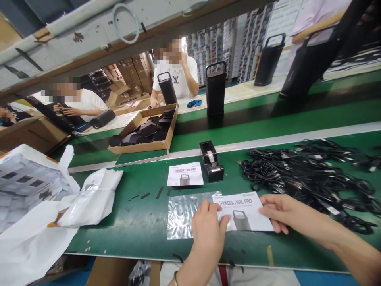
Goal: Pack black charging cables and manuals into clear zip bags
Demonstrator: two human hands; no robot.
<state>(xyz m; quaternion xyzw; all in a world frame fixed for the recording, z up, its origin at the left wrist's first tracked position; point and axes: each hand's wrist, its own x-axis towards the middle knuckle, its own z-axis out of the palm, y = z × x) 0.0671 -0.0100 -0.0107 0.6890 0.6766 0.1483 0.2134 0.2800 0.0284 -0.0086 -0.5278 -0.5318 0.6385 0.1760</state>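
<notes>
A white printed leaflet (pixel 248 212) reading "THUNDERTRAIL PRO" lies partly at the mouth of a clear plastic bag (pixel 180 216) on the green bench. My right hand (pixel 278 214) pinches the leaflet's right end between thumb and fingers. Over the bag's open end, my left hand (pixel 210 224) is closed with bent fingers, gripping the bag's edge beside the leaflet's left end. A second leaflet (pixel 184 174) of the same print lies flat just behind. Next to it stands a black tape dispenser (pixel 212 162).
Coiled black cables (pixel 285 169) are heaped at the right. A cardboard tray (pixel 143 149) of dark parts sits behind, and black speakers (pixel 216 91) with handles stand on the green belt. White packaging bags (pixel 92 198) lie left. Other people work across the belt.
</notes>
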